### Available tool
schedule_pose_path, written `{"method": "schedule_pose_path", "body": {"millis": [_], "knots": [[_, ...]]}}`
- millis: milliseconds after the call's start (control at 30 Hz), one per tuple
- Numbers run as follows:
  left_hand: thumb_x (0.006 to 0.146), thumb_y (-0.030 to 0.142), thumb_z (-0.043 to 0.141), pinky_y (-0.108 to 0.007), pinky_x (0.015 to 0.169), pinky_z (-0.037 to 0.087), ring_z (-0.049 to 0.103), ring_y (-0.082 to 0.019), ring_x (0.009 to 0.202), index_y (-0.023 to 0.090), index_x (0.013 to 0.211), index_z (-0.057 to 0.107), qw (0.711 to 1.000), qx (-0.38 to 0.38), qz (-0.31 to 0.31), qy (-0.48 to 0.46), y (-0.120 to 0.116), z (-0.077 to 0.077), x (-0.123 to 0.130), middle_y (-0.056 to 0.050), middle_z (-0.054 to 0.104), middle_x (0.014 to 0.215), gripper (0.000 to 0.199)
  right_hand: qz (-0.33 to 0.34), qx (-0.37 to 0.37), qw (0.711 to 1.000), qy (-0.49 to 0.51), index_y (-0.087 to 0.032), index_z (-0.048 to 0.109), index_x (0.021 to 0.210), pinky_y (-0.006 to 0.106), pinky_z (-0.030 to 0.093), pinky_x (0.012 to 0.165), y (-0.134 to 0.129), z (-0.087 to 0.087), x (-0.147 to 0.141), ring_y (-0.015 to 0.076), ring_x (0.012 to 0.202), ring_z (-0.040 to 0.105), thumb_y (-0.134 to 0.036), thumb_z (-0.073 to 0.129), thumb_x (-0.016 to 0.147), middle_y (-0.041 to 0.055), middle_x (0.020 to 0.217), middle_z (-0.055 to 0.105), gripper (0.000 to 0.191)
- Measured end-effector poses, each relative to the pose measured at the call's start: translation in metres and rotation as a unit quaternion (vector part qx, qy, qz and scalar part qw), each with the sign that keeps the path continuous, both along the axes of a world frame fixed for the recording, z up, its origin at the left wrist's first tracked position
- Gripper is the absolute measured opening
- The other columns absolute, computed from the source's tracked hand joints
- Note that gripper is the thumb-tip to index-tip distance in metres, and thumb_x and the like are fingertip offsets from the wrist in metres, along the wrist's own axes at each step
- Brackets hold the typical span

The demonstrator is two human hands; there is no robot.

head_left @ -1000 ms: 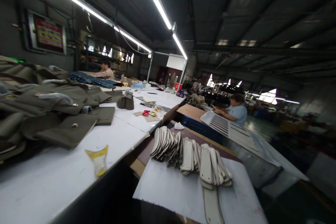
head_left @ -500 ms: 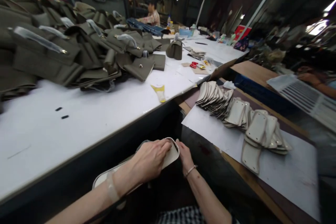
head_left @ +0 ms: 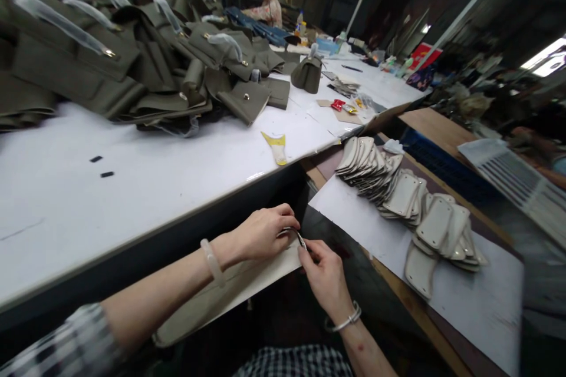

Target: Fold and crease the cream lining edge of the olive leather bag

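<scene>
A long cream leather piece (head_left: 239, 285) with rounded ends and a dark edge lies across my lap, below the white table's front edge. My left hand (head_left: 267, 232) reaches over it, fingers closed on its far right end near the curved rim. Close by, my right hand (head_left: 325, 274) pinches the same rim between thumb and fingers at the right corner. Part of the piece is hidden under my left forearm.
Olive bags (head_left: 168, 65) are heaped on the white table (head_left: 145, 171), with a yellow-edged scrap (head_left: 277, 148) near its edge. Stacked cream pieces (head_left: 435, 224) lie on a white sheet (head_left: 490, 300) at the right. A person (head_left: 270, 9) sits at the far end.
My left hand has shifted up slightly, and the piece has turned to show more of its cream face. My right hand has moved right and down, its fingers now closed on the rim.
</scene>
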State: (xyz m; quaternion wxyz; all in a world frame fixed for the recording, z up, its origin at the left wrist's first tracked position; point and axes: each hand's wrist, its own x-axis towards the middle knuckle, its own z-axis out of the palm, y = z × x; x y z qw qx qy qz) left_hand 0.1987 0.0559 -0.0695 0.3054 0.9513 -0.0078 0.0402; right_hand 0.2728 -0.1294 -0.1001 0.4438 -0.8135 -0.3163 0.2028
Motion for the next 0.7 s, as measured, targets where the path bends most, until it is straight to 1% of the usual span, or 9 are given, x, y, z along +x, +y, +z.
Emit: {"method": "schedule_pose_path", "body": {"millis": [67, 133, 233, 300, 367, 533, 700], "knots": [[0.084, 0.021, 0.049, -0.029, 0.072, 0.049, 0.065, -0.019, 0.083, 0.025, 0.100, 0.069, 1.000, 0.023, -0.013, 0.015, 0.004, -0.001, 0.006, -0.002, 0.065, 0.106, 0.027, 0.005, -0.006, 1.000, -0.015, -0.018, 0.073, 0.100, 0.028, 0.051, 0.072, 0.001, 0.002, 0.001, 0.0199, 0.085, 0.064, -0.036, 0.051, 0.093, 0.0085, 0.096, 0.067, 0.029], [0.081, 0.020, 0.049, -0.031, 0.073, 0.049, 0.066, -0.021, 0.086, 0.026, 0.098, 0.071, 0.999, 0.030, -0.022, 0.036, 0.008, -0.001, 0.013, -0.002, 0.067, 0.104, 0.028, 0.007, -0.014, 0.999, -0.029, -0.018, 0.073, 0.098, 0.029, 0.049, 0.075, 0.002, 0.004, 0.000, 0.0196, 0.085, 0.063, -0.036, 0.048, 0.095, 0.0081, 0.093, 0.066, 0.031], [0.077, 0.021, 0.051, -0.034, 0.081, 0.049, 0.065, -0.025, 0.096, 0.027, 0.097, 0.073, 0.995, -0.020, -0.021, 0.095, 0.015, -0.003, 0.023, -0.002, 0.069, 0.110, 0.030, 0.012, -0.016, 0.999, -0.041, -0.018, 0.073, 0.100, 0.030, 0.047, 0.076, 0.004, 0.005, -0.002, 0.0195, 0.085, 0.062, -0.036, 0.046, 0.097, 0.0080, 0.094, 0.065, 0.032], [0.076, 0.023, 0.051, -0.034, 0.081, 0.050, 0.065, -0.026, 0.097, 0.027, 0.095, 0.073, 0.989, -0.059, -0.015, 0.137, 0.017, -0.007, 0.027, -0.002, 0.070, 0.109, 0.030, 0.015, -0.013, 0.999, -0.041, -0.018, 0.072, 0.101, 0.030, 0.047, 0.077, 0.005, 0.003, -0.002, 0.0196, 0.087, 0.061, -0.035, 0.045, 0.097, 0.0080, 0.095, 0.064, 0.033], [0.076, 0.025, 0.050, -0.034, 0.079, 0.051, 0.066, -0.025, 0.093, 0.026, 0.096, 0.074, 0.983, -0.083, -0.011, 0.161, 0.017, -0.012, 0.029, -0.003, 0.071, 0.106, 0.031, 0.014, -0.012, 0.999, -0.037, -0.018, 0.072, 0.101, 0.030, 0.046, 0.078, 0.005, 0.002, -0.003, 0.0196, 0.088, 0.061, -0.036, 0.045, 0.097, 0.0078, 0.095, 0.064, 0.033], [0.078, 0.026, 0.048, -0.031, 0.088, 0.050, 0.065, -0.023, 0.096, 0.025, 0.099, 0.073, 0.974, -0.144, -0.007, 0.175, 0.013, -0.024, 0.029, -0.002, 0.072, 0.105, 0.033, 0.005, -0.009, 0.999, -0.038, -0.018, 0.072, 0.101, 0.029, 0.046, 0.079, 0.004, 0.000, -0.006, 0.0191, 0.088, 0.060, -0.035, 0.045, 0.098, 0.0072, 0.094, 0.064, 0.032], [0.076, 0.024, 0.048, -0.027, 0.085, 0.050, 0.065, -0.020, 0.092, 0.024, 0.098, 0.073, 0.965, -0.200, -0.004, 0.169, 0.014, -0.033, 0.030, 0.000, 0.073, 0.100, 0.033, 0.004, -0.002, 0.999, -0.043, -0.019, 0.071, 0.103, 0.029, 0.047, 0.081, 0.004, -0.004, -0.007, 0.0182, 0.089, 0.060, -0.033, 0.044, 0.098, 0.0064, 0.096, 0.064, 0.031]]}}
